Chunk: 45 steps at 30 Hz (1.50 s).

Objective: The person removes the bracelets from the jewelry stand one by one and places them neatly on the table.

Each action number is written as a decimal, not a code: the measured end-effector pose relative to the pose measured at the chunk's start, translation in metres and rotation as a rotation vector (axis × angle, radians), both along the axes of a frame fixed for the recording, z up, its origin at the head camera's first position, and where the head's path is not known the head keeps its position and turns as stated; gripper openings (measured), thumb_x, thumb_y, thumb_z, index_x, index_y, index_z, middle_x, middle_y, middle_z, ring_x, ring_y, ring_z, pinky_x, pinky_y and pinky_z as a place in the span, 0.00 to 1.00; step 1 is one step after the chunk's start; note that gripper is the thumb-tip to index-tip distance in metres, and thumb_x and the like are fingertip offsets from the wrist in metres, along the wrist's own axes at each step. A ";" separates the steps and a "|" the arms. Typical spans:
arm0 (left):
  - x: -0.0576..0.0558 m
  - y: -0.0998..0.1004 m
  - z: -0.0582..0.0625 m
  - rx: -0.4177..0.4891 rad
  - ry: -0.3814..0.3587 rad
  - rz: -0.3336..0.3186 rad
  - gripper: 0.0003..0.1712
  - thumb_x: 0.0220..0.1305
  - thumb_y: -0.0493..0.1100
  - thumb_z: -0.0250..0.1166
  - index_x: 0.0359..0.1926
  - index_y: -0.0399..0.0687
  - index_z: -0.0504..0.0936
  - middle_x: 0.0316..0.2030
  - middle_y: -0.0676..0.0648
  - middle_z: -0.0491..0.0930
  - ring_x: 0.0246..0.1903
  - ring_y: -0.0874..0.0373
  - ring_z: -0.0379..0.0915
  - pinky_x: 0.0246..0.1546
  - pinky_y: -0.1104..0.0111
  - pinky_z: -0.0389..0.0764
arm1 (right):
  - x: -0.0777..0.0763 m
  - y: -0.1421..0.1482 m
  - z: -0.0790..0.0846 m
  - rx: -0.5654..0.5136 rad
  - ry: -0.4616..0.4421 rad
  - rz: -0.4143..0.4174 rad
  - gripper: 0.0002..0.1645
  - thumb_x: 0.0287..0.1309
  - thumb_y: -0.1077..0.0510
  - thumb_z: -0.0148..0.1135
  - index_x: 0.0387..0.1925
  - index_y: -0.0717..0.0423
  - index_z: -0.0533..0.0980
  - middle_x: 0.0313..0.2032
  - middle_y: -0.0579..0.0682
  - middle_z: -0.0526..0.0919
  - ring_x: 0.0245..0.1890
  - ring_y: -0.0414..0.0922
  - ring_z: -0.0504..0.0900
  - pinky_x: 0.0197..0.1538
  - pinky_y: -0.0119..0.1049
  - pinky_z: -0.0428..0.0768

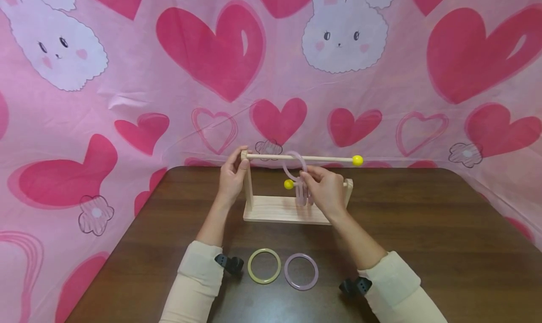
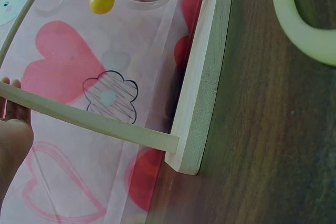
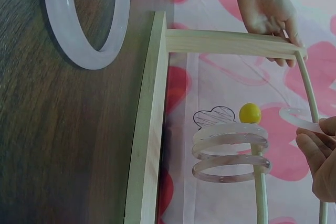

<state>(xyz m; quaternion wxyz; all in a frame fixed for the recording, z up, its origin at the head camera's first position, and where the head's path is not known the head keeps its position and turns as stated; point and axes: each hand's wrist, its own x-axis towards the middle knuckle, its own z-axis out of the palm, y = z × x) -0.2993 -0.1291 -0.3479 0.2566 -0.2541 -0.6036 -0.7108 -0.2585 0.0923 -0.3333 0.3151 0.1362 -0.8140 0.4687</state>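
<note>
A wooden rack (image 1: 275, 210) with two rods stands on the table. My left hand (image 1: 230, 179) grips the top of its left post (image 1: 248, 186), thumb in front and fingers behind. Between thumb and fingers, my right hand (image 1: 326, 189) pinches a pale lilac bangle (image 1: 303, 162), which overlaps the upper rod (image 1: 330, 159) partway along its length. Several translucent bangles (image 3: 231, 171) hang on the lower rod (image 3: 261, 198), behind its yellow end ball (image 3: 250, 113). In the head view the right hand partly hides them. Another yellow ball (image 1: 357, 160) caps the upper rod's right end.
Nearer the person, a yellow-green bangle (image 1: 264, 281) and a lilac bangle (image 1: 301, 287) lie side by side on the dark wooden table (image 1: 423, 229). A pink cloth (image 1: 288, 78) with hearts and rabbits hangs behind the table.
</note>
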 end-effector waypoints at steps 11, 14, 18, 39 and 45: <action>0.000 0.000 0.000 -0.001 0.007 -0.005 0.22 0.64 0.33 0.55 0.55 0.22 0.65 0.46 0.25 0.70 0.42 0.60 0.74 0.48 0.71 0.72 | 0.003 0.000 0.001 -0.019 0.092 0.001 0.09 0.50 0.62 0.69 0.35 0.63 0.83 0.29 0.56 0.84 0.26 0.45 0.84 0.22 0.16 0.69; 0.000 0.000 0.000 0.000 0.008 -0.007 0.21 0.64 0.33 0.55 0.55 0.23 0.65 0.47 0.23 0.69 0.42 0.60 0.74 0.48 0.71 0.72 | 0.003 0.000 0.000 -0.029 0.130 -0.002 0.09 0.49 0.63 0.69 0.34 0.64 0.83 0.28 0.56 0.84 0.25 0.45 0.84 0.21 0.16 0.69; -0.001 0.000 -0.002 0.005 0.021 -0.012 0.24 0.64 0.37 0.57 0.55 0.23 0.65 0.45 0.31 0.74 0.42 0.59 0.74 0.48 0.71 0.72 | 0.004 0.000 0.000 -0.062 0.165 0.008 0.10 0.49 0.64 0.69 0.34 0.66 0.82 0.28 0.57 0.84 0.25 0.46 0.84 0.21 0.18 0.72; -0.001 0.000 -0.002 -0.003 0.022 -0.006 0.29 0.63 0.41 0.58 0.55 0.20 0.64 0.43 0.45 0.78 0.42 0.61 0.74 0.47 0.72 0.72 | 0.005 0.007 -0.002 -0.084 0.305 -0.007 0.08 0.47 0.66 0.69 0.33 0.66 0.83 0.29 0.58 0.84 0.29 0.46 0.84 0.29 0.19 0.76; -0.002 -0.001 -0.002 -0.008 0.014 0.001 0.25 0.63 0.37 0.57 0.55 0.20 0.63 0.42 0.53 0.78 0.42 0.57 0.74 0.47 0.72 0.72 | 0.006 0.010 -0.003 -0.119 0.287 0.006 0.08 0.48 0.66 0.68 0.33 0.67 0.82 0.27 0.58 0.84 0.27 0.48 0.84 0.27 0.20 0.76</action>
